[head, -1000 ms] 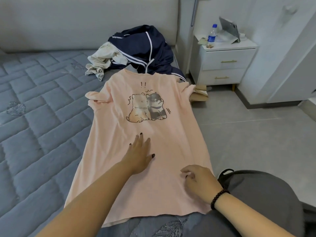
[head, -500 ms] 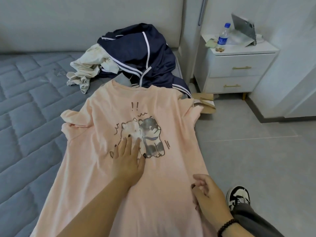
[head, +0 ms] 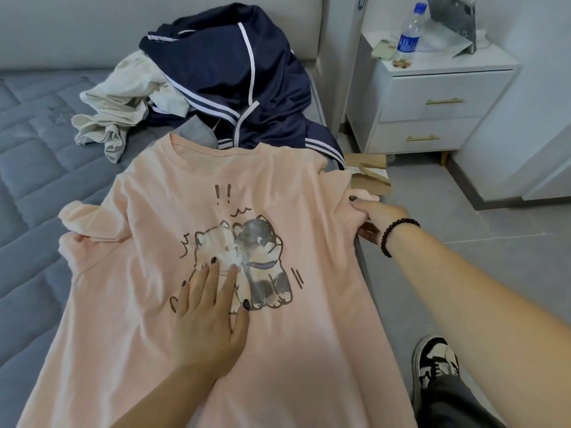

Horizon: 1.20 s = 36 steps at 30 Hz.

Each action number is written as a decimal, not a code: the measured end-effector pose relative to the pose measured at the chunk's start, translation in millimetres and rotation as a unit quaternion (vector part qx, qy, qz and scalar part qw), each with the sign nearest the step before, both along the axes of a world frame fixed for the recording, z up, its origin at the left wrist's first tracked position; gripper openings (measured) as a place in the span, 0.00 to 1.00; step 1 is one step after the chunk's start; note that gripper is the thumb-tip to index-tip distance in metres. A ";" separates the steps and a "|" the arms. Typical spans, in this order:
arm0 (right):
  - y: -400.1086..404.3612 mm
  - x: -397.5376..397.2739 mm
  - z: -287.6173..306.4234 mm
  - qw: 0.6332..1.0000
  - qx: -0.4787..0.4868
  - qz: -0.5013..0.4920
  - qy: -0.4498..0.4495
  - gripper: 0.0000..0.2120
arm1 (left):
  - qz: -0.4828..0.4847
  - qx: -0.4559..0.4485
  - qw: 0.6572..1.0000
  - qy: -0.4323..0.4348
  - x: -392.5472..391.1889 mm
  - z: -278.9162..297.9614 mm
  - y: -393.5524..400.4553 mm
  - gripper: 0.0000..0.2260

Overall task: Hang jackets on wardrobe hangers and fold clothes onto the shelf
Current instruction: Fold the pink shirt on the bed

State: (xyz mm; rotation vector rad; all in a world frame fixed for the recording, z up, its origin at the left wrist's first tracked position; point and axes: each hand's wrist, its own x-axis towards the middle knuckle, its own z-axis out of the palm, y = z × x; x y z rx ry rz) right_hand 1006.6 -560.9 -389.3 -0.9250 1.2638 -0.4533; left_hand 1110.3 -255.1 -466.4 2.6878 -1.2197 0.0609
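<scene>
The pink T-shirt lies face up on the bed, collar away from the person. Beyond the collar, a navy jacket and a cream garment lie in a heap, the jacket touching the shirt's neckline. A white nightstand carrying a water bottle stands beside the bed. The left hand rests flat on the shirt's print, fingers straight, grip wide. The right hand, arm extended, pinches the shirt's right sleeve at the bed edge.
</scene>
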 end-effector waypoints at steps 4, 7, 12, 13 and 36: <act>0.9 -27.4 9.2 0.974 -0.148 -0.160 0.056 0.10 | 0.002 0.002 1.000 0.002 0.8 -0.3 0.8 0.28; 0.5 -52.6 4.2 0.957 -0.148 -0.248 -0.008 0.09 | 0.000 0.003 1.000 -0.001 0.5 -1.1 1.3 0.28; 3.3 -66.9 -31.7 0.929 0.091 -0.266 -0.241 0.03 | 0.006 0.002 1.000 0.001 -0.7 2.2 2.0 0.28; 3.8 -65.3 -35.8 0.930 0.131 -0.244 -0.240 0.04 | 0.006 0.001 1.000 0.003 -1.0 3.1 1.6 0.28; 76.4 32.3 -29.5 0.484 -0.674 0.515 0.212 0.23 | 0.017 -0.009 1.000 -0.001 -1.1 0.3 1.1 0.28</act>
